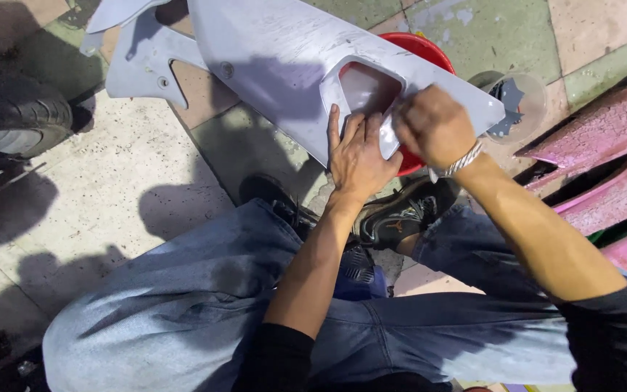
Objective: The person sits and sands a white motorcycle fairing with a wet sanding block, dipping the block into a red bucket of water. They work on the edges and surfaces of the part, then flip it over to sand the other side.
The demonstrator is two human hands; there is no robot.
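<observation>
A pale grey fairing panel (pixel 277 65) is seen lying slanted across a red bucket (pixel 429 51), of which only arcs of rim show above and below the panel. A rounded cut-out is set into the panel's lower right part, and through it a dull reddish interior is glimpsed. The left hand (pixel 357 156) is laid flat on the panel's lower edge just below the cut-out, fingers stretched out and spread, gripping nothing. The right hand (pixel 433 127) is pressed on the panel just right of the cut-out, fingers curled under; whether anything is pinched beneath them cannot be told (the fingertips are hidden by the knuckles). A silver bracelet (pixel 462 160) is worn on that wrist.

Above and left of the panel, a second grey bracket-like part (pixel 139 69) is seen, its top cut off by the frame. To the right of the panel, a clear round container (pixel 520 101) with something dark inside is partly made out. Further right, pink bodywork pieces (pixel 604 145) are cropped by the edge. Below the panel, a black shoe (pixel 400 214) and blue jeans (pixel 183 290) are visible. Far to the panel's left, a black tyre (pixel 23 116) is partly shown on the tiled floor (pixel 132 167).
</observation>
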